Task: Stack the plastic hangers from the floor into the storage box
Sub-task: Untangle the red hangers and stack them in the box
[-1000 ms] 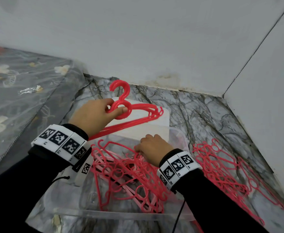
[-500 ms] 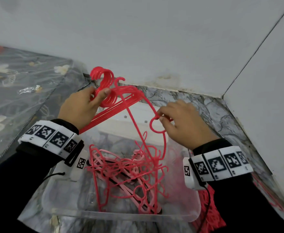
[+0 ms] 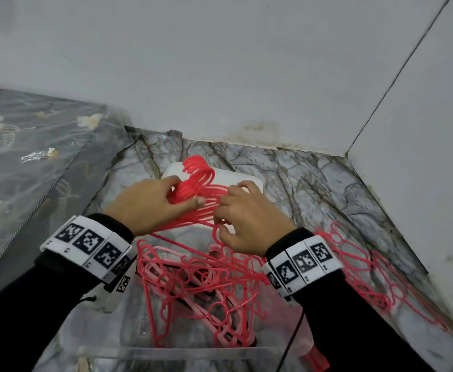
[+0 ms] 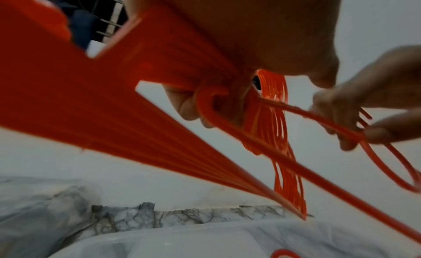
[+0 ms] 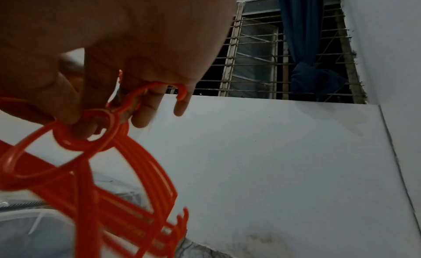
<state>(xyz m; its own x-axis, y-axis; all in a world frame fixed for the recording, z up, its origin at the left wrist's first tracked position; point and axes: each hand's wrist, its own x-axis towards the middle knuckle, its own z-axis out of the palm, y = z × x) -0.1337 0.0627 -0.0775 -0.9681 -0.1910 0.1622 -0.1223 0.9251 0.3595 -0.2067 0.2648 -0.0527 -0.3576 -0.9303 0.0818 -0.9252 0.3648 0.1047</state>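
Above the clear box (image 3: 91, 353), left hand (image 3: 142, 205) grips stacked red hangers (image 3: 193, 183); right hand (image 3: 249, 218) apparently pinches one thin hook (image 5: 150, 89).

Place: a home room corner.
Floor: marble-patterned floor (image 3: 314, 183) is meeting plain white walls (image 3: 220, 63).
Beside floor: floral bedding (image 3: 18, 157) is lying.
Above walls: barred window (image 5: 257, 60), blue curtain (image 5: 305, 45) are showing.
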